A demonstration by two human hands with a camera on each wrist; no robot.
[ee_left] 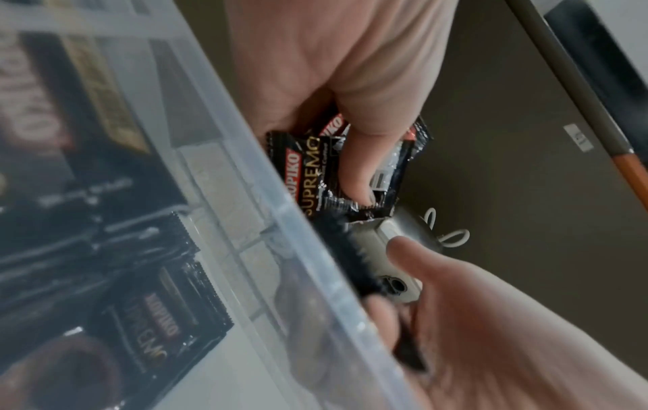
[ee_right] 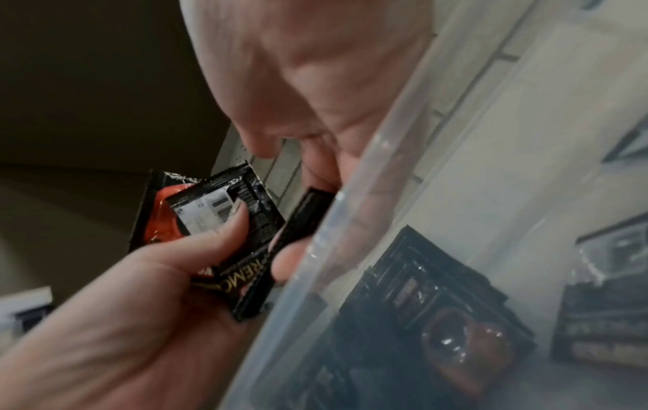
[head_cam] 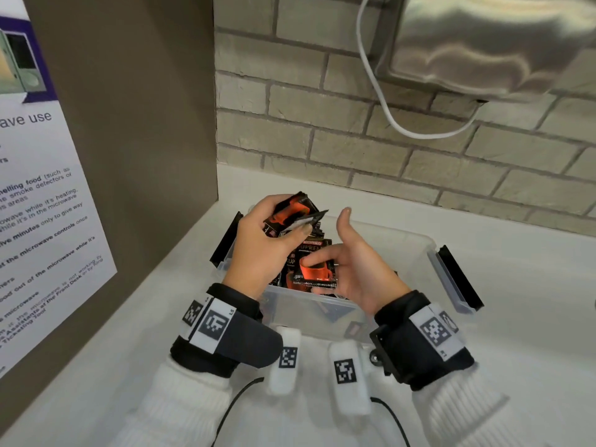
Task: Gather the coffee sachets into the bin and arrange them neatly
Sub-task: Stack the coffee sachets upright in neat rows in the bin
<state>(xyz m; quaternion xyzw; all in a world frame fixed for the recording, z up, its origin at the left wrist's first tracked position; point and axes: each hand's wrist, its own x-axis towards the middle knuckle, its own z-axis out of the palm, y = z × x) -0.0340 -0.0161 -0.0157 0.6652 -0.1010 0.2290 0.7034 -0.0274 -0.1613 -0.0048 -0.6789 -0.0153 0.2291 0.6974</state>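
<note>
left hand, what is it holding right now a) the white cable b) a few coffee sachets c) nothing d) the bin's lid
b: the left hand grips a small bunch of black and orange coffee sachets above the far left corner of the bin.

Bright, even head view with warped edges; dim, blurred wrist views, hazy through the bin [ee_left: 245, 180].
</note>
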